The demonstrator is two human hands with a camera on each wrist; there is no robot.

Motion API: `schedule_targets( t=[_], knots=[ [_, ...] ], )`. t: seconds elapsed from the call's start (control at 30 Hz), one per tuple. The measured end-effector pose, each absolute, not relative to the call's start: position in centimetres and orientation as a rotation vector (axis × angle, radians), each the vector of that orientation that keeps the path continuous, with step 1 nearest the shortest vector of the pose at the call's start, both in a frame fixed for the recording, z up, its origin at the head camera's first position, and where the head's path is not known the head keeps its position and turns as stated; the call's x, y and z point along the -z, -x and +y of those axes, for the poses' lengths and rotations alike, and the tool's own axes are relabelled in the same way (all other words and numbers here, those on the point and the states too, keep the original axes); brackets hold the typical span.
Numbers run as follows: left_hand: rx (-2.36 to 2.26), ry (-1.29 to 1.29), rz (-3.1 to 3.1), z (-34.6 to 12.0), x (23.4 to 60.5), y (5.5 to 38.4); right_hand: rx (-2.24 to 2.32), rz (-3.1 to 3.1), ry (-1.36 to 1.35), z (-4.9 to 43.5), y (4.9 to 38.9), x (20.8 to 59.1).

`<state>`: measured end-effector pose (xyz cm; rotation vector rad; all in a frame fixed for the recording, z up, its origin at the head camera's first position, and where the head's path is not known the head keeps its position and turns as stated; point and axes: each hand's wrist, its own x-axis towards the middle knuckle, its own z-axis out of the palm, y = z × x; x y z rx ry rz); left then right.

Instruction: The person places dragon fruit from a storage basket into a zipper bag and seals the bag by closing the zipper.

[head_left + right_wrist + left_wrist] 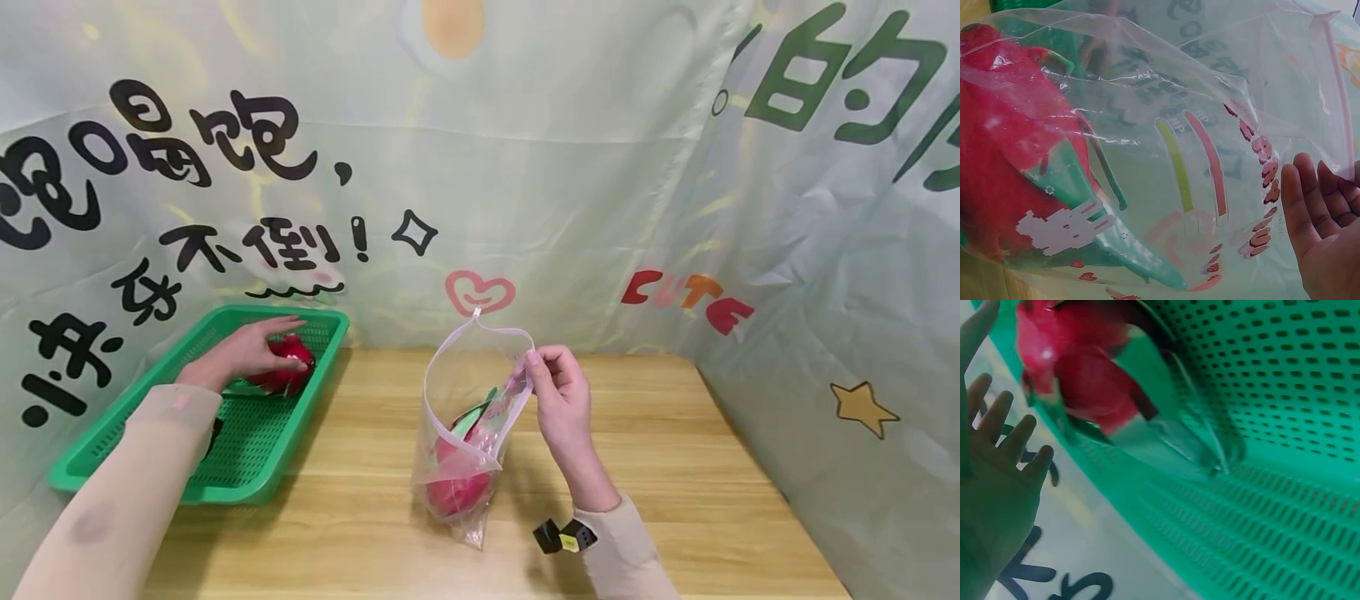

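Note:
A red dragon fruit with green scales lies in the far end of the green plastic basket. My left hand reaches over that fruit, thumb and fingers spread apart. In the left wrist view the fingers stand beside the dragon fruit, not curled round it. With thumb and fingers, my right hand pinches the rim of a clear zip bag. The bag's mouth gapes upward. Inside sits another dragon fruit, also seen through the printed film in the right wrist view.
A wooden table carries the basket at the left and the bag near the middle. Behind and beside it hangs a pale printed cloth. Something black shows in the basket, partly hidden by my left sleeve.

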<state>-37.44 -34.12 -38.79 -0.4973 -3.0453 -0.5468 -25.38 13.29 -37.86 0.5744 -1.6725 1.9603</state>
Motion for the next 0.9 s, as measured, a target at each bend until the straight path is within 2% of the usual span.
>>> schedule_targets(
  t=[0.53, 0.9],
  knots=[
    [0.701, 0.469, -3.092, -35.4, 41.2, 37.8, -1.95, -1.675, -0.555, 13.3, 25.6, 38.2],
    [0.796, 0.548, -3.06, -35.4, 41.7, 37.9, -1.949, -1.658, -0.579, 13.1, 25.6, 38.2]
  ],
)
